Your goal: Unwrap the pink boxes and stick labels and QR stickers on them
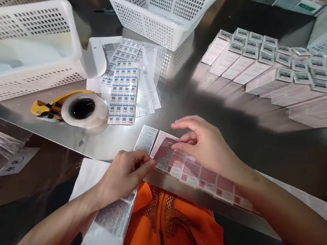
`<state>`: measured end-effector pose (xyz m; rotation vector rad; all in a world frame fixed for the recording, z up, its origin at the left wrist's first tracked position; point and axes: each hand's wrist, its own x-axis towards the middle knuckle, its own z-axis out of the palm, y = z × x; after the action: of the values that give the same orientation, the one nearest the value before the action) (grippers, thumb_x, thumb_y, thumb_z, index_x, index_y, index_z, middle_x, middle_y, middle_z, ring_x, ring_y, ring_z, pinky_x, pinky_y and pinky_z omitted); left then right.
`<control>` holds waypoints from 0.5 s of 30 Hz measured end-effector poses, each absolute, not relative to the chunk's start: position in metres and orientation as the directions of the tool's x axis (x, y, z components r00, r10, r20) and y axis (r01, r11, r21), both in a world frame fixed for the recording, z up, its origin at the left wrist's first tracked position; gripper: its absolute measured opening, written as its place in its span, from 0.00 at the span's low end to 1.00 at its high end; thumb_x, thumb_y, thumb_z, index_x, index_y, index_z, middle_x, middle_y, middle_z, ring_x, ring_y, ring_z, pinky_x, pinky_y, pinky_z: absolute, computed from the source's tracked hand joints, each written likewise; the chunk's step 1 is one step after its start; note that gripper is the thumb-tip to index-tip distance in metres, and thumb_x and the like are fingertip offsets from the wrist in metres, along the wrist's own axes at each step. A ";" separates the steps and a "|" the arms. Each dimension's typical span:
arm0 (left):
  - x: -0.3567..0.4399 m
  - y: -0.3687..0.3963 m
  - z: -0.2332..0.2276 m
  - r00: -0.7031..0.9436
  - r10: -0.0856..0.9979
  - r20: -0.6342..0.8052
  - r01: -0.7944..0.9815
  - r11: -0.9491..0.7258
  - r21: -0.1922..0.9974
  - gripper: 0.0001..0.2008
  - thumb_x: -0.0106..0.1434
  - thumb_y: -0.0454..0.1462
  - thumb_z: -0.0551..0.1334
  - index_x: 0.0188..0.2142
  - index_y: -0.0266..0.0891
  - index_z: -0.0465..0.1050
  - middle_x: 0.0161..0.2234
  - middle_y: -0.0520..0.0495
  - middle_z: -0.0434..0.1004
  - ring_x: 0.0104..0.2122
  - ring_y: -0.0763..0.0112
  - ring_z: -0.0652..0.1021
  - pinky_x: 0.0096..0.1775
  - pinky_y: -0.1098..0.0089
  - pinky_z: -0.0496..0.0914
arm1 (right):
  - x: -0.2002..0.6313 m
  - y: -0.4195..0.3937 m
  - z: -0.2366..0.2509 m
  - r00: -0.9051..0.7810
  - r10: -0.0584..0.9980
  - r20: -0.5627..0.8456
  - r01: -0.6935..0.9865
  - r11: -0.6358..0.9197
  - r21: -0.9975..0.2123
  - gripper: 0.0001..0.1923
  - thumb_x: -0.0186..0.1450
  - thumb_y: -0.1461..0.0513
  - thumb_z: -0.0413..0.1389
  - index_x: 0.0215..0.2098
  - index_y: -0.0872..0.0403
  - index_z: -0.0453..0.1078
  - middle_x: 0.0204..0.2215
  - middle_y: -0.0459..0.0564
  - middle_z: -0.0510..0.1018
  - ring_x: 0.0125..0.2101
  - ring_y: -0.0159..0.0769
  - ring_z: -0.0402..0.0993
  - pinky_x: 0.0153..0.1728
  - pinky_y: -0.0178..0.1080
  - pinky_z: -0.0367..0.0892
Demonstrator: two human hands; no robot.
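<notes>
Left hand (pixel 123 174), at lower centre of the frame, has its fingers together, thumb and forefinger pinched on the near left corner of a pink box (pixel 164 153). Right hand (pixel 204 143), just right of it, lies with fingers loosely curved and pressed down on the top face of the same box, thumb tucked beneath; it presses flat on the box and does not close around it. That box is the leftmost of a row of pink boxes (pixel 207 178) lying flat along the near edge of the shiny desk (pixel 279 149), each one overlapping the next.

The held box lies tilted, its long axis running from lower left to upper right of the frame, printed face up; the row itself runs from centre to lower right. A small white leaflet (pixel 146 138) lies just beside the box, to its left.

To handle this step well, the pinch should probably stay at the corner while the flat hand steadies the face, so that the neighbouring boxes do not shift.

Sheets of small labels (pixel 123 91) lie at upper centre, a tape dispenser (pixel 75 110) to their left, white baskets (pixel 159 10) behind them, and more stacked boxes (pixel 272 71) at upper right.
</notes>
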<state>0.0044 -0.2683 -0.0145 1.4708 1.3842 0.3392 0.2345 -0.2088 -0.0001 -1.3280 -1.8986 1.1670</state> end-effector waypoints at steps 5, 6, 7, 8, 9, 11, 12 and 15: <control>0.012 -0.266 -0.013 0.237 0.863 -0.446 0.658 0.195 0.727 0.17 0.66 0.45 0.56 0.23 0.40 0.69 0.18 0.54 0.68 0.20 0.73 0.66 0.25 0.71 0.56 | 0.236 -0.197 -0.004 -0.416 0.908 -0.049 0.573 0.220 -0.790 0.04 0.58 0.65 0.67 0.27 0.50 0.79 0.40 0.47 0.80 0.31 0.30 0.77 0.31 0.34 0.72; 0.013 -0.264 -0.013 0.229 0.863 -0.451 0.677 0.191 0.711 0.17 0.66 0.45 0.56 0.23 0.41 0.69 0.18 0.54 0.68 0.20 0.73 0.66 0.25 0.71 0.55 | 0.235 -0.195 -0.005 -0.418 0.908 -0.043 0.575 0.227 -0.786 0.04 0.58 0.65 0.68 0.27 0.50 0.80 0.39 0.47 0.80 0.32 0.30 0.77 0.31 0.33 0.71; 0.014 -0.263 -0.013 0.219 0.861 -0.459 0.695 0.192 0.693 0.17 0.65 0.45 0.56 0.22 0.41 0.68 0.18 0.53 0.68 0.20 0.73 0.66 0.25 0.71 0.54 | 0.235 -0.192 -0.005 -0.418 0.907 -0.039 0.572 0.229 -0.787 0.03 0.58 0.64 0.68 0.27 0.50 0.80 0.39 0.47 0.80 0.32 0.30 0.77 0.31 0.33 0.70; 0.015 -0.261 -0.012 0.212 0.858 -0.468 0.712 0.193 0.676 0.18 0.65 0.46 0.56 0.22 0.41 0.68 0.18 0.53 0.68 0.20 0.72 0.66 0.25 0.70 0.54 | 0.235 -0.190 -0.006 -0.418 0.907 -0.046 0.568 0.222 -0.792 0.03 0.58 0.64 0.68 0.27 0.50 0.80 0.38 0.46 0.80 0.31 0.30 0.77 0.30 0.33 0.69; 0.016 -0.259 -0.012 0.207 0.854 -0.478 0.725 0.194 0.661 0.18 0.65 0.47 0.56 0.22 0.41 0.68 0.18 0.53 0.68 0.20 0.71 0.67 0.25 0.70 0.54 | 0.235 -0.188 -0.007 -0.417 0.906 -0.066 0.566 0.203 -0.799 0.03 0.59 0.63 0.67 0.28 0.50 0.80 0.36 0.45 0.80 0.31 0.30 0.76 0.30 0.33 0.69; 0.016 -0.256 -0.012 0.200 0.844 -0.497 0.747 0.197 0.635 0.20 0.66 0.48 0.55 0.22 0.42 0.67 0.18 0.53 0.67 0.20 0.70 0.66 0.26 0.70 0.54 | 0.235 -0.184 -0.010 -0.420 0.896 -0.143 0.565 0.135 -0.814 0.03 0.62 0.60 0.65 0.29 0.49 0.79 0.31 0.44 0.80 0.29 0.30 0.76 0.29 0.33 0.68; 0.016 -0.254 -0.011 0.200 0.838 -0.508 0.759 0.196 0.621 0.20 0.66 0.49 0.54 0.21 0.42 0.66 0.17 0.53 0.66 0.20 0.70 0.66 0.26 0.69 0.54 | 0.235 -0.182 -0.011 -0.424 0.885 -0.193 0.568 0.094 -0.817 0.05 0.63 0.58 0.64 0.30 0.49 0.79 0.29 0.43 0.81 0.28 0.30 0.76 0.28 0.33 0.67; 0.017 -0.250 -0.011 0.203 0.817 -0.540 0.800 0.180 0.573 0.22 0.67 0.49 0.50 0.20 0.42 0.62 0.16 0.52 0.65 0.20 0.69 0.65 0.27 0.68 0.52 | 0.233 -0.180 -0.015 -0.410 0.862 -0.298 0.588 0.000 -0.809 0.10 0.65 0.55 0.61 0.29 0.50 0.79 0.26 0.43 0.81 0.25 0.31 0.76 0.24 0.34 0.66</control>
<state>0.0172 -0.2500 -0.0110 1.5921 1.5690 0.0236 0.2335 -0.1796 -0.0152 -1.5093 -1.9960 1.3694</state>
